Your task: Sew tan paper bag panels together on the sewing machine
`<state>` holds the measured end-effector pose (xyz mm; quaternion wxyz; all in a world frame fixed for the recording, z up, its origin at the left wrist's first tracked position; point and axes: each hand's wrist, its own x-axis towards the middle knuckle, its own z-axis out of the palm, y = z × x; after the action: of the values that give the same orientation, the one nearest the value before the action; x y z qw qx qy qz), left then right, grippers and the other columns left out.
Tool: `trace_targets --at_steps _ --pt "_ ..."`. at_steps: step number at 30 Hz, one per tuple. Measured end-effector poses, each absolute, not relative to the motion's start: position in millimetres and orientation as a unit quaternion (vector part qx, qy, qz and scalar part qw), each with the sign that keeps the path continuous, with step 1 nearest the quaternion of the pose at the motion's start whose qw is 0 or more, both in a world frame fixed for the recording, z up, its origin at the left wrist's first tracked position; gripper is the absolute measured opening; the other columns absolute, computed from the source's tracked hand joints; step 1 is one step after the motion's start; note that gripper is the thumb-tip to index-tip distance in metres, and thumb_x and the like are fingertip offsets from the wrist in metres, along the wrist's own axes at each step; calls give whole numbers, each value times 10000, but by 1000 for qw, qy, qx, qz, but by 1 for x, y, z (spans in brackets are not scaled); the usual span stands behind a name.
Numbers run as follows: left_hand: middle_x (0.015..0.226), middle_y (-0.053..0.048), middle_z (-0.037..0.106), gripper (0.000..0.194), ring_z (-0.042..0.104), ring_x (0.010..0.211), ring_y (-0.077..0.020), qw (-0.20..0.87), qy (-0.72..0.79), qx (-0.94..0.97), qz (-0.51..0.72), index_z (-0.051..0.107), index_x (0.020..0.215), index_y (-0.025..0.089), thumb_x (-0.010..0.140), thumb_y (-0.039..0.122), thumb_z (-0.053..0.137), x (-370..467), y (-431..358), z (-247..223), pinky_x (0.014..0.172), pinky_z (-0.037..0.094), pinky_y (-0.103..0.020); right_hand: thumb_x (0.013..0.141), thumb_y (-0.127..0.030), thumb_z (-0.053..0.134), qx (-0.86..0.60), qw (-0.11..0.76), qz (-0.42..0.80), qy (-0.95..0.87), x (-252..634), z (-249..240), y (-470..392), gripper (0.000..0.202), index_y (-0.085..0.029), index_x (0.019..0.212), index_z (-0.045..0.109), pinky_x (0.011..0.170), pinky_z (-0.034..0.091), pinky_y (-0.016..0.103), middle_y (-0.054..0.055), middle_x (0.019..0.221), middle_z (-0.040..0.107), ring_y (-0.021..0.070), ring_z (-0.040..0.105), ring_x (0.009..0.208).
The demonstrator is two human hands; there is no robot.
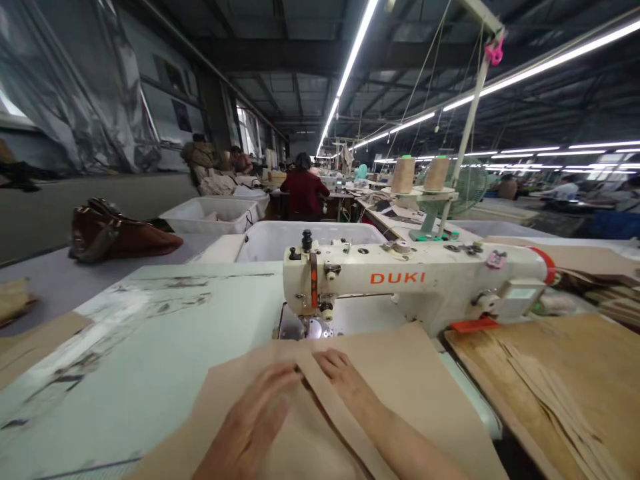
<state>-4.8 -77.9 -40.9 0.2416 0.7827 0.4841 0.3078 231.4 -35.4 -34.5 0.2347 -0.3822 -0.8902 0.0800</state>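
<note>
A large tan panel of fabric or leather-like sheet [410, 373] lies in front of a white sewing machine [350, 273] marked DUKI, its far edge close below the needle area. Along the panel runs a narrow tan strip [336, 407] with a dark edge. My left hand [253, 417], slightly blurred, is stretched out over the panel, fingertips at the strip's left edge and thumb apart. On the other side, my right hand [353, 387] rests flat with its fingers on the panel beside the strip. The needle tip itself is too small to make out.
On the right, thin tan strips [545, 393] lie on a brown board [600, 360]. Thread cones [403, 175] stand behind the machine. White bins [210, 215] and a brown bag [125, 233] are farther left. A person in dark red [304, 190] sits ahead.
</note>
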Motion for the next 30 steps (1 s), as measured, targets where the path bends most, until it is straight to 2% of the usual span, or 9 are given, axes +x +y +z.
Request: trace_targets --at_steps 3,6,9,12,19,23,26,28,30 --pt "1561 -53 285 545 275 1423 -283 74 476 837 258 165 1559 264 1060 400 338 0 -54 -63 1149 262 -546 950 -195 522 -384 221 80 -893 230 -27 -44 436 -204 1384 488 1151 240 369 86 1409 482 212 424 1275" --pt "1591 -51 168 626 249 1430 -260 73 422 874 229 -18 1565 259 1065 325 354 9 -49 -64 1137 335 -463 840 -230 596 -380 207 79 -898 231 -23 -54 534 -162 1363 509 1179 177 367 113 1418 460 235 398 1295" --pt "1590 -44 193 556 305 1413 -215 96 375 895 220 87 1565 242 1071 289 339 12 -42 -46 1127 373 -377 759 -230 605 -377 219 82 -896 231 -23 -57 516 -184 1273 589 1182 166 358 100 1388 488 238 409 1284" --pt "1541 -34 337 444 394 1366 -168 79 320 920 211 297 1510 229 1070 262 340 11 -27 -31 1127 383 -324 723 -177 566 -377 250 80 -888 228 -24 -55 494 -192 1212 625 1181 172 357 94 1363 513 231 374 1320" --pt "1223 -74 609 312 569 1147 -222 25 365 890 272 604 1231 195 1050 279 364 18 9 -32 1019 498 -384 668 -166 528 -357 276 84 -888 228 -30 -49 515 -184 1171 636 1184 169 353 90 1323 550 222 405 1302" --pt "1023 -85 679 326 614 1004 -259 -13 385 879 282 683 996 171 1033 303 387 22 44 -26 959 498 -451 718 -213 556 -357 256 91 -894 229 -23 -45 438 -209 1147 646 1176 197 359 80 1334 545 228 426 1289" --pt "929 -79 695 380 651 893 -258 -30 402 876 265 696 891 174 1037 334 383 17 48 -22 852 541 -427 761 -300 594 -338 221 94 -910 232 -12 -45 428 -210 1178 624 1184 184 399 94 1345 540 254 405 1315" --pt "949 -61 707 375 673 869 -236 -26 403 880 250 704 922 190 1040 378 401 11 34 -23 805 567 -376 789 -346 597 -321 224 92 -916 234 -8 -46 453 -205 1219 594 1186 184 413 104 1357 528 260 389 1331" --pt "1116 -68 691 357 668 991 -250 -23 398 886 239 687 1091 199 1027 449 440 3 15 -29 864 567 -383 844 -325 556 -325 240 91 -910 234 -7 -48 460 -192 1284 543 1191 177 405 108 1393 493 239 362 1352"
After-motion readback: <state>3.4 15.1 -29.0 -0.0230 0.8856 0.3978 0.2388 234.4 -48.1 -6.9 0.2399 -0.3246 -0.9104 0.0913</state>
